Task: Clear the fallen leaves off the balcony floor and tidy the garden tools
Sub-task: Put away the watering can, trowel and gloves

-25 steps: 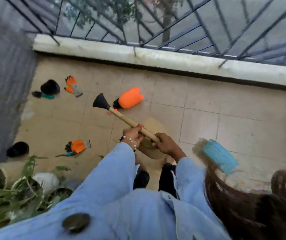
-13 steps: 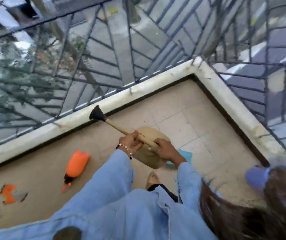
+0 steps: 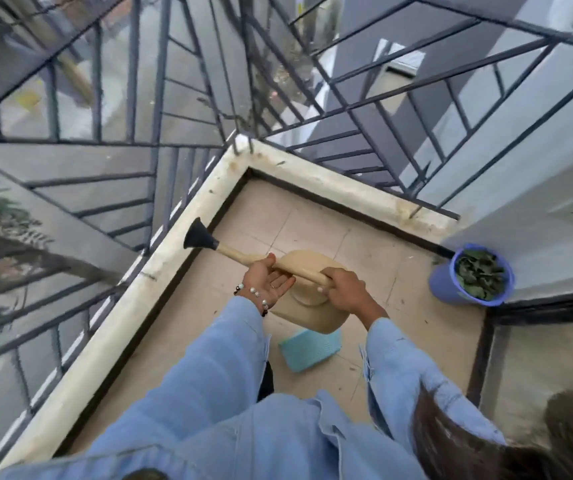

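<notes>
**Over the balcony corner: one can, one bucket, one dustpan**

Above the tiled floor [image 3: 261, 220], one beige watering can [image 3: 313, 306] hangs. Right hand [image 3: 345, 289] grips its handle; left hand [image 3: 269, 280] lies flat-palmed under the spout. One blue bucket [image 3: 446, 285] holds leaves. One turquoise dustpan [image 3: 309, 349] is half hidden.

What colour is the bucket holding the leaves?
Blue-purple bucket, seen in the head view, by the wall corner.

light: soft, even daylight | shadows: faint | blur: railing [image 3: 160, 140] smeared (probably head motion) | edges: wide-angle bending
</notes>
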`<state>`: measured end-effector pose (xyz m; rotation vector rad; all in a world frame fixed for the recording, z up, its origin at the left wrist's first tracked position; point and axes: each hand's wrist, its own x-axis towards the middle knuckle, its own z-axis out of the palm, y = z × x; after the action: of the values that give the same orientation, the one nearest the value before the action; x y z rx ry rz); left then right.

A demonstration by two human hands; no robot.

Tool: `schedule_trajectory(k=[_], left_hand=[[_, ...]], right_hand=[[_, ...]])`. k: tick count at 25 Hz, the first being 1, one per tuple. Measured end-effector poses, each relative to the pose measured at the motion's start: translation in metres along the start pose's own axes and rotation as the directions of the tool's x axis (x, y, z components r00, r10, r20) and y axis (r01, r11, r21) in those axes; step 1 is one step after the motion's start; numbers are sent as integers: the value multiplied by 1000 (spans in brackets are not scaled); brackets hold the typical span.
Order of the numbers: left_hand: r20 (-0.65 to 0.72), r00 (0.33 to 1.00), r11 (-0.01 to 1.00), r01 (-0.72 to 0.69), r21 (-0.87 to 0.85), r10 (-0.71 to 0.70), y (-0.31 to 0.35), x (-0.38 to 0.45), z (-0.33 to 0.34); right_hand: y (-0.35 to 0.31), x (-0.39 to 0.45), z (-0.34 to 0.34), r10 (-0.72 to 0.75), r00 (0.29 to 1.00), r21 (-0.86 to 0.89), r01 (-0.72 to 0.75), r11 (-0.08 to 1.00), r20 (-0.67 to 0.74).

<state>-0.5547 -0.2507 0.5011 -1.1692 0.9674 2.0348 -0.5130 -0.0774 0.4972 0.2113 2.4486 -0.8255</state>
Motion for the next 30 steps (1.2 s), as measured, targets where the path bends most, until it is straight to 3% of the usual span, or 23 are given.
schedule_trajectory(k=[3, 5, 8, 12, 14, 16, 18, 21, 23, 27, 30], left_hand=[[10, 999, 990, 42, 135, -44, 37, 36, 41], [34, 998, 967, 40, 253, -51, 56, 51, 59], [167, 983, 846, -29, 532, -71, 91, 72, 91], [248, 963, 410, -185, 893, -105, 112, 115, 147], [248, 962, 143, -231, 962, -113, 107, 136, 160], [254, 945, -38, -267, 963, -206, 93, 158, 170], [267, 923, -182, -324, 928, -279, 75, 177, 181], [355, 906, -406, -421, 811, -231, 52, 208, 214], [396, 882, -502, -471, 725, -255, 42, 240, 243], [415, 857, -612, -511, 604, -306, 35, 325, 288], [428, 848, -614, -524, 591, -312, 28, 393, 299]], right_hand=[[0, 45, -22, 77, 997, 30, -77, 997, -7], [-5, 62, -35, 77, 997, 141, -79, 987, 20], [-21, 91, -50, 145, 988, 341, -117, 933, -57], [-19, 140, -64, 472, 878, 747, -263, 611, -76], [-16, 154, -69, 566, 824, 922, -206, 327, -17], [-5, 172, -77, 624, 778, 995, -96, 1, 74], [11, 190, -86, 662, 732, 978, -22, -210, 159], [52, 213, -102, 660, 719, 938, 35, -344, 215], [91, 230, -111, 675, 696, 895, 107, -433, 244], [179, 279, -116, 691, 606, 714, 273, -645, 392], [229, 324, -103, 693, 571, 629, 355, -692, 440]])
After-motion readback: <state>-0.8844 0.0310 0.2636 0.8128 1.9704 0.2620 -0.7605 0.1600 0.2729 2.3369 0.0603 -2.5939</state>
